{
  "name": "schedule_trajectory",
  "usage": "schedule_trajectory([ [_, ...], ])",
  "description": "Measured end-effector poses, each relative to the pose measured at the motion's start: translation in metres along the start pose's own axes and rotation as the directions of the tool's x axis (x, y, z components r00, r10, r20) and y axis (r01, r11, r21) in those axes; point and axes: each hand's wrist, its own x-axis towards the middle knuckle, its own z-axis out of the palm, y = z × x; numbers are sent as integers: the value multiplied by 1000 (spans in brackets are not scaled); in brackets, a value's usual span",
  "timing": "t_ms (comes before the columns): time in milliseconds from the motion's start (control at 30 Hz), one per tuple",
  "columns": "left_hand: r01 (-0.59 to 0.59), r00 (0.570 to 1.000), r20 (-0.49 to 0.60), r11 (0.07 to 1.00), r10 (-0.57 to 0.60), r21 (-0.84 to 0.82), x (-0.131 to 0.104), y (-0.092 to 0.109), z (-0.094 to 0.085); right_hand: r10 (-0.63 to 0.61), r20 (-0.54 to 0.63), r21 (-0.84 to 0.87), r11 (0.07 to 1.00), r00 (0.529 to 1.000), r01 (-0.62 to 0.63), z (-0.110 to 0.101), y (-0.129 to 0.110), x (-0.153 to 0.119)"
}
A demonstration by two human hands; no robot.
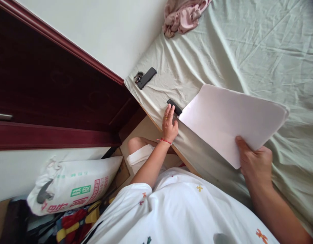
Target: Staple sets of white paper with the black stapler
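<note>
A stack of white paper sheets (pixel 222 115) is held at its near right edge by my right hand (pixel 256 162), thumb on top and fingers beneath. The stack slopes over the bed, and its far left corner meets a small black stapler-like device (pixel 174 107). My left hand (pixel 170 123) rests its outstretched fingers on that device, fingers together and thumb apart. The device's exact kind is partly hidden by the fingers. Farther off lies a longer black object (pixel 147 78), beside a small dark metallic tangle (pixel 138 77) too small to make out.
A pale green sheet (pixel 273 67) covers the bed, wrinkled in places. Crumpled pink cloth (pixel 183 17) lies at the far edge by the wall. On the left are a dark red door (pixel 52 74) and a white printed sack (pixel 77 183) above several colourful items.
</note>
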Motion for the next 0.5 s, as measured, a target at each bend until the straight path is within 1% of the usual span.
schedule_trajectory([
  [67, -3, 1000, -12, 1000, 3, -4, 0, 1, 0, 25, -25, -64, 998, 999, -27, -3, -1, -6],
  [100, -7, 1000, -16, 1000, 7, -14, -1, 1, -1, 18, -42, -109, 994, 999, -22, -4, -2, -9],
  [200, -21, 1000, -13, 997, 20, -76, -1, 1, -3, -67, -61, -244, 969, 996, 50, -8, -8, -14],
  [267, -18, 1000, -3, 993, 18, -119, -2, 0, -3, -93, -57, -299, 952, 994, 71, -8, -10, -15],
  [400, -3, 1000, -25, 995, 0, -104, 0, -2, -2, -73, -47, -349, 936, 996, 52, -5, -9, -16],
  [500, -2, 999, -38, 997, -1, -78, 1, -2, 0, -50, -39, -322, 946, 998, 35, -2, -5, -17],
])
